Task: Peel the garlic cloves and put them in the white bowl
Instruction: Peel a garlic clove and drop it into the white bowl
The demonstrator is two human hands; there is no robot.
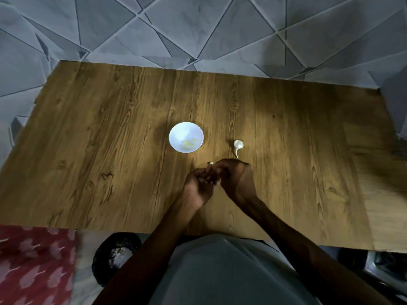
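The table (110, 133) is flat brown wood with long dark grain lines. On it sits a small round white bowl (186, 137) with a wavy rim, smooth and shiny. Some pale yellow bits (189, 143) lie inside it, on the near side. To the right of the bowl, well apart from it, lies a white garlic (238, 144). Its fat round head is on the far side and its thin stem points back at the person, so it lies long from far to near. Both bare arms reach in over the near edge and the hands meet just in front of the garlic. The left hand (198, 186) is turned palm up with its fingers curled; it is too dark and blurry to tell if it holds anything. The right hand (235, 179) arches over, and its curled fingers pinch a tiny white clove (211, 163) at their tips, right beside the left fingers. The floor (198, 29) has gray tiles cut into triangles.
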